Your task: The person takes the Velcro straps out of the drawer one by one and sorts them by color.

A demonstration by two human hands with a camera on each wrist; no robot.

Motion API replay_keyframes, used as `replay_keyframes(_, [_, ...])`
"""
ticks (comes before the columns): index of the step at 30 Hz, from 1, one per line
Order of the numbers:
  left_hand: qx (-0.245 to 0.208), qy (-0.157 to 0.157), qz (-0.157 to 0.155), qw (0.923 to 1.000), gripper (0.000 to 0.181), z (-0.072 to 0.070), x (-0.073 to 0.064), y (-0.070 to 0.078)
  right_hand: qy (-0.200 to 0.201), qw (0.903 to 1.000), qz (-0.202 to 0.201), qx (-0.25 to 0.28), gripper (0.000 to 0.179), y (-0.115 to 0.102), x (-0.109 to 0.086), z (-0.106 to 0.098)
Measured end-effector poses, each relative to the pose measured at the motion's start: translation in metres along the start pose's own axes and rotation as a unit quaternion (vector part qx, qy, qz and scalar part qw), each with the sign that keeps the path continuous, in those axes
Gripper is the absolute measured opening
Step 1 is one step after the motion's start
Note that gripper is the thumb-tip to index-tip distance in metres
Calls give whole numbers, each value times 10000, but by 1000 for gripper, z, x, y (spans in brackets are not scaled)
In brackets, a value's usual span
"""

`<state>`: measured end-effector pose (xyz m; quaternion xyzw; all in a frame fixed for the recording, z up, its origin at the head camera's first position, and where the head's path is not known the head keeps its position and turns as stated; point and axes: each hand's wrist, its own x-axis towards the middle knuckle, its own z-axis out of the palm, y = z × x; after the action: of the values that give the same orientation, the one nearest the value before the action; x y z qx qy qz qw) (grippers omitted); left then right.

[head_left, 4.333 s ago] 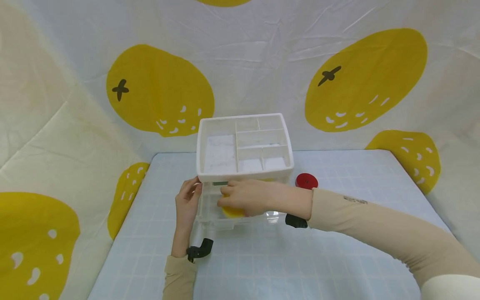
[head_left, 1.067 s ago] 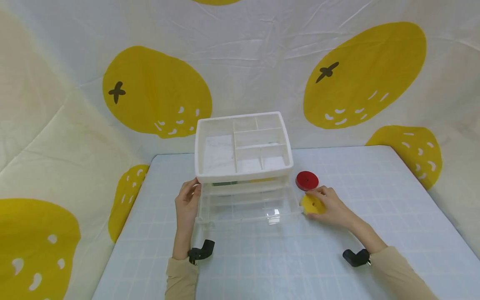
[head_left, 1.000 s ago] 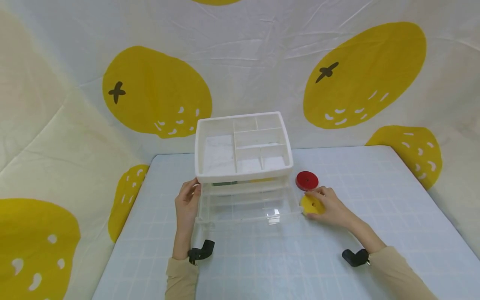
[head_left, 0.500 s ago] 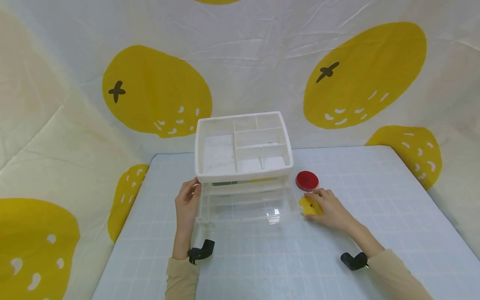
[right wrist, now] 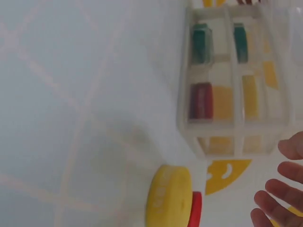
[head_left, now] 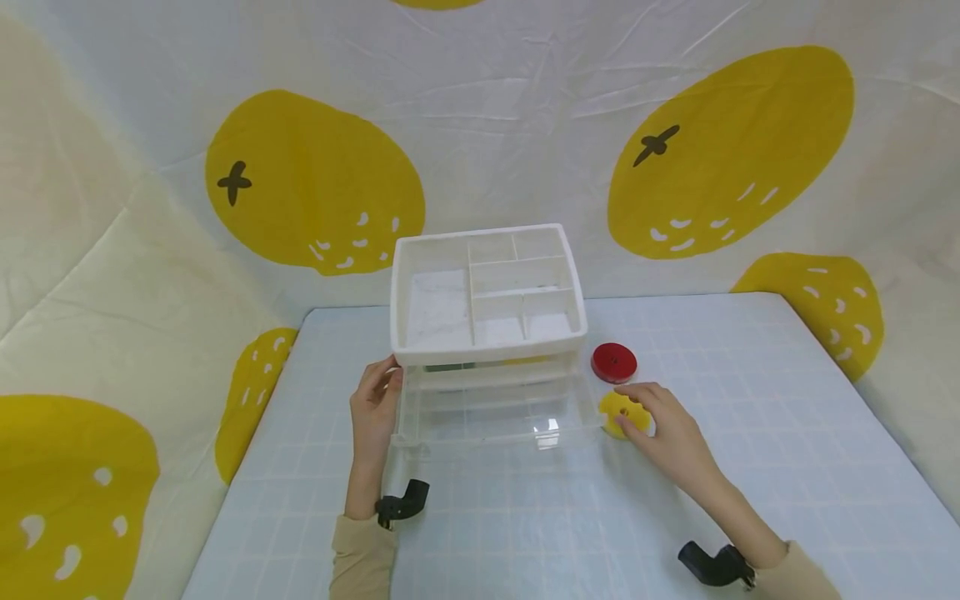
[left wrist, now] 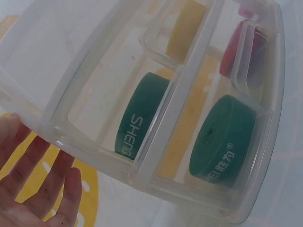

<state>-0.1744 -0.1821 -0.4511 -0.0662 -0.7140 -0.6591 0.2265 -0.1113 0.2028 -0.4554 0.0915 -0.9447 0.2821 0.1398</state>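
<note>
My right hand [head_left: 675, 437] is just right of a yellow tape roll [head_left: 624, 414], thumb and fingers spread off it. The roll lies flat on the table, in front of a red tape roll [head_left: 613, 362]. In the right wrist view, relaxed fingers [right wrist: 279, 198] are apart from the yellow roll [right wrist: 169, 196]. My left hand [head_left: 375, 410] rests at the left side of a small white drawer cabinet [head_left: 490, 354], fingertips at its edge. A transparent drawer [head_left: 495, 417] is pulled out at its front. Green tape rolls [left wrist: 223, 139] show in the lower drawers in the left wrist view.
The cabinet's top is a white divided tray [head_left: 441, 308]. Its lower drawers also hold a yellow roll [left wrist: 186, 30] and a red roll [left wrist: 234, 47]. A pale blue checked cloth [head_left: 510, 533] covers the table, with a patterned curtain [head_left: 517, 125] behind.
My right hand has carried the yellow tape roll from the pulled-out drawer to the table, let go and drawn back slightly rightward. My left hand has stayed at the cabinet.
</note>
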Motion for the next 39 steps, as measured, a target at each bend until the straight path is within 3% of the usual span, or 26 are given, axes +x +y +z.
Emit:
replay_keyframes(7, [-6,17,58,10000,27,0,0,-4,882,9933,-72,749,31,-28,-16,-6])
replay_keyframes(11, [-8,31,26,10000,28,0,0,-4,795,9856,301,1463,20,-42,-26,-8])
replay_keyframes(14, [3,15,22,10000,28,0,-1,-4,424,9758,950,1923,12,-52,-33,-7])
replay_keyframes(16, [19,24,24,10000,28,0,-1,-3,-39,9594,1498,2390,12,-58,-36,-4])
replay_keyframes(19, [38,48,7,10000,28,-1,0,-2,-802,9214,2102,3170,18,-65,-39,5])
replay_keyframes(21, [81,52,-11,10000,27,-1,0,0,-1258,8983,2166,3611,23,-69,-42,12])
replay_keyframes(23, [104,32,-39,9999,28,0,0,3,-1566,8831,1986,3952,27,-74,-45,19])
replay_keyframes(27, [124,-23,-30,9999,28,1,-1,16,-1934,8564,1553,4529,32,-90,-48,28])
replay_keyframes(30, [111,-54,7,9999,28,2,-2,21,-2050,8389,1442,4831,33,-102,-47,34])
replay_keyframes(34, [27,-23,-13,10000,28,1,0,9,-2063,8227,1436,5099,33,-116,-44,40])
replay_keyframes(39, [81,54,-46,9999,28,0,1,-4,-2173,8019,1702,5299,35,-130,-36,44])
